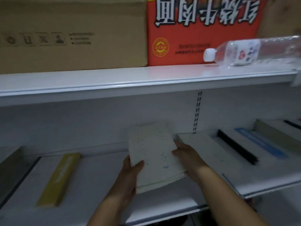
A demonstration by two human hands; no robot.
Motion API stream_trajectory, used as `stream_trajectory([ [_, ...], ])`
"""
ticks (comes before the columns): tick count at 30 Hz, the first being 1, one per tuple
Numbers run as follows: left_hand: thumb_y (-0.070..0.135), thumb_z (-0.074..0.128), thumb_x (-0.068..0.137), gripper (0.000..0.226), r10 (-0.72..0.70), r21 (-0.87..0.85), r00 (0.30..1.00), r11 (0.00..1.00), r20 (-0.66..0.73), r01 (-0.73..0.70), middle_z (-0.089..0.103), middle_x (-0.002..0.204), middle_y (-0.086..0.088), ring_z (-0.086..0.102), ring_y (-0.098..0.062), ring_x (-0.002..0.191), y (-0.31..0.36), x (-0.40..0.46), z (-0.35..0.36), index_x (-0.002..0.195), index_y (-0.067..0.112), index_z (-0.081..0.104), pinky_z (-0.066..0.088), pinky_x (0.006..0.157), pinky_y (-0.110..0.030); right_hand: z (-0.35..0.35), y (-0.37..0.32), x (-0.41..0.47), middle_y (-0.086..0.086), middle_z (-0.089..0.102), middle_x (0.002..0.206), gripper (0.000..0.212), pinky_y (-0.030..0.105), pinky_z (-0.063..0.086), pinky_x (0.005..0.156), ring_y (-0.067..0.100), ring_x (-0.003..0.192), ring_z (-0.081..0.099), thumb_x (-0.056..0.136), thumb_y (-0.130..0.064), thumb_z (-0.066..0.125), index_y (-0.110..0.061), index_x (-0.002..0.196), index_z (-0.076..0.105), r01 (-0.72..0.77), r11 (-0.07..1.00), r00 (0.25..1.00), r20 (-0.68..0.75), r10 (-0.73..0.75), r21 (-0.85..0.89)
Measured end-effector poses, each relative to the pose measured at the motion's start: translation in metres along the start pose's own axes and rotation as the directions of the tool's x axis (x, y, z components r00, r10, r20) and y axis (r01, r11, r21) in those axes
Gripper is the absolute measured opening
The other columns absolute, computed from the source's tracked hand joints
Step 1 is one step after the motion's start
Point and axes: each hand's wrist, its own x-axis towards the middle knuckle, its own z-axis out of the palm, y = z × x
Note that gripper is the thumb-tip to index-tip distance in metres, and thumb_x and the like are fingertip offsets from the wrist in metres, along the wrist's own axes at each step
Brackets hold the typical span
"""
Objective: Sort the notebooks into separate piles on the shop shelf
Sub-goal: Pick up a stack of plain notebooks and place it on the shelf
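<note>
Both hands grip white speckled notebook stack (153,154) over middle of lower shelf (101,181). Left hand (130,175) clamps left edge, thumb on cover. Right hand (187,154) curls round right edge. Yellow notebook (60,178) lies left; blue-striped notebook (260,144) right. Water bottle (254,50) lies on upper shelf (114,79).

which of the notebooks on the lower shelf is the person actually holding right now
The white speckled notebook, gripped by the left hand and right hand. The yellow notebook and blue-striped notebook lie untouched on either side.
</note>
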Motion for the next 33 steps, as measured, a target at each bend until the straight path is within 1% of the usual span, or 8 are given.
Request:
stream_trajectory([
  [10, 0.029, 0.062, 0.091, 0.032, -0.076, 0.445, 0.997, 0.892, -0.035, 0.083, 0.062, 0.102, 0.003, 0.063, -0.015, 0.086, -0.039, 0.042, 0.160, 0.117, 0.017, 0.050, 0.056, 0.064, -0.029, -0.170, 0.016, 0.020, 0.004, 0.070, 0.082, 0.033, 0.026, 0.054, 0.059, 0.022, 0.072, 0.067, 0.084, 0.008, 0.046, -0.013, 0.088, 0.071, -0.102, 0.990, 0.974, -0.211, 0.080, -0.097],
  [14, 0.032, 0.063, 0.089, 0.036, 0.008, 0.675, 0.999, 0.738, -0.032, 0.016, 0.064, 0.117, -0.003, 0.063, -0.020, 0.099, -0.049, 0.066, 0.181, 0.117, 0.010, 0.060, 0.053, 0.080, -0.028, -0.196, 0.024, 0.029, 0.003, 0.071, 0.077, 0.042, 0.018, 0.051, 0.047, 0.012, 0.060, 0.068, 0.081, 0.013, 0.043, -0.017, 0.079, 0.072, -0.067, 0.987, 0.985, -0.168, 0.042, -0.147],
  [19, 0.061, 0.051, 0.067, 0.075, -0.024, 0.839, 1.000, 0.543, 0.002, 0.012, 0.066, 0.119, -0.010, 0.064, -0.024, 0.105, -0.043, 0.080, 0.190, 0.120, 0.009, 0.061, 0.052, 0.092, -0.039, -0.214, 0.036, 0.046, 0.007, 0.072, 0.087, 0.042, 0.026, 0.059, 0.062, 0.019, 0.074, 0.068, 0.079, 0.012, 0.040, -0.010, 0.095, 0.072, -0.045, 0.959, 0.991, -0.137, 0.006, -0.280],
  [21, 0.068, 0.061, 0.064, 0.088, -0.053, 0.882, 0.996, 0.471, 0.067, -0.034, 0.063, 0.124, -0.005, 0.064, -0.020, 0.107, -0.041, 0.076, 0.190, 0.132, 0.013, 0.051, 0.052, 0.093, -0.036, -0.217, 0.043, 0.049, -0.001, 0.071, 0.084, 0.040, 0.026, 0.058, 0.064, 0.016, 0.075, 0.067, 0.082, 0.010, 0.041, -0.017, 0.092, 0.070, -0.050, 0.948, 0.995, -0.095, 0.021, -0.315],
  [23, 0.075, 0.067, 0.050, 0.126, -0.143, 0.920, 0.980, 0.385, 0.140, -0.075, 0.051, 0.139, 0.001, 0.055, -0.015, 0.120, -0.041, 0.070, 0.190, 0.151, 0.020, 0.016, 0.047, 0.101, -0.033, -0.220, 0.050, 0.051, -0.006, 0.068, 0.086, 0.039, 0.023, 0.056, 0.064, 0.009, 0.077, 0.065, 0.084, 0.007, 0.042, -0.021, 0.095, 0.066, -0.029, 0.937, 0.998, -0.060, 0.008, -0.349],
  [26, 0.067, 0.075, 0.057, 0.142, -0.297, 0.987, 0.944, 0.113, 0.141, -0.112, 0.019, 0.157, -0.005, 0.035, -0.023, 0.137, -0.046, 0.057, 0.200, 0.141, 0.031, -0.035, 0.035, 0.109, -0.033, -0.222, 0.057, 0.054, -0.006, 0.063, 0.108, 0.038, 0.029, 0.054, 0.079, 0.008, 0.091, 0.062, 0.085, 0.001, 0.045, -0.025, 0.110, 0.059, -0.009, 0.931, 0.999, -0.045, -0.008, -0.365],
  [29, 0.049, 0.078, 0.068, 0.135, -0.228, 0.990, 0.966, -0.039, 0.120, -0.132, 0.025, 0.152, -0.014, 0.044, -0.030, 0.128, -0.049, 0.048, 0.215, 0.136, 0.039, -0.038, 0.042, 0.102, -0.037, -0.223, 0.062, 0.056, -0.005, 0.058, 0.118, 0.039, 0.034, 0.052, 0.089, 0.009, 0.100, 0.059, 0.086, -0.005, 0.048, -0.031, 0.114, 0.057, -0.021, 0.919, 0.999, -0.054, -0.001, -0.394],
  [33, 0.039, 0.079, 0.071, 0.133, -0.219, 0.990, 0.967, -0.022, 0.133, -0.141, 0.043, 0.143, -0.014, 0.051, -0.028, 0.121, -0.043, 0.052, 0.216, 0.137, 0.036, -0.036, 0.044, 0.096, -0.032, -0.227, 0.064, 0.062, 0.005, 0.046, 0.139, 0.045, 0.036, 0.045, 0.101, 0.022, 0.119, 0.051, 0.091, -0.009, 0.047, -0.019, 0.135, 0.048, -0.058, 0.855, 0.998, -0.054, 0.035, -0.516],
])
